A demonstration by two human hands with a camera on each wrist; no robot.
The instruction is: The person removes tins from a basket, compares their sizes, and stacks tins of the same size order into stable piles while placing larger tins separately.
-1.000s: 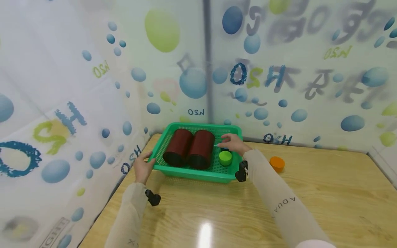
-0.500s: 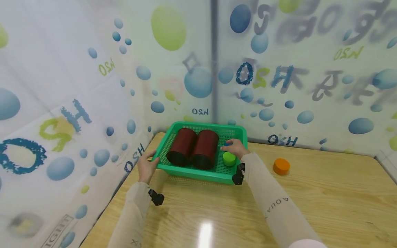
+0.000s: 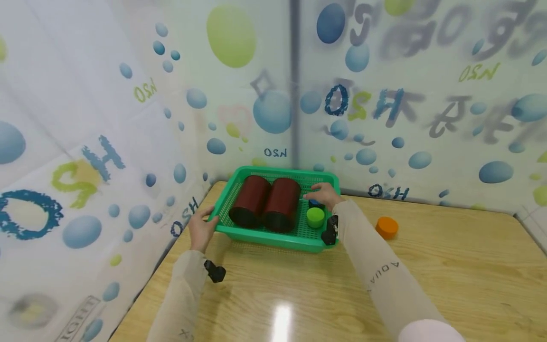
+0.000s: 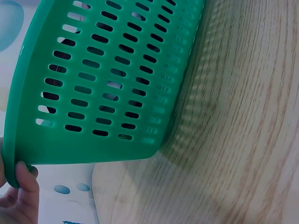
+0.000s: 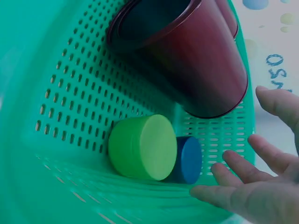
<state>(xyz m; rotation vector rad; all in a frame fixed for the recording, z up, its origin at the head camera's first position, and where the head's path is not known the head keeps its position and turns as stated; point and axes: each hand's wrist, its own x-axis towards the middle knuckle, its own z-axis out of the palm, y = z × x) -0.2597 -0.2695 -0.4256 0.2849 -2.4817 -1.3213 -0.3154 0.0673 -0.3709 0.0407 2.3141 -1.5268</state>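
Green plastic basket, one, on the table: left hand pinches its left rim, thumb on one side; right hand, fingers spread, holds nothing above the right half. Faults judged possible: maroon cylinders, lying on their sides, could roll if the rim is lifted; a low sweep of the right hand could topple the blue cylinder. Contents, counted: blue, one; lime cylinder, one, just in front of it; maroon, two, side by side. Outside, right: orange cylinder, one.
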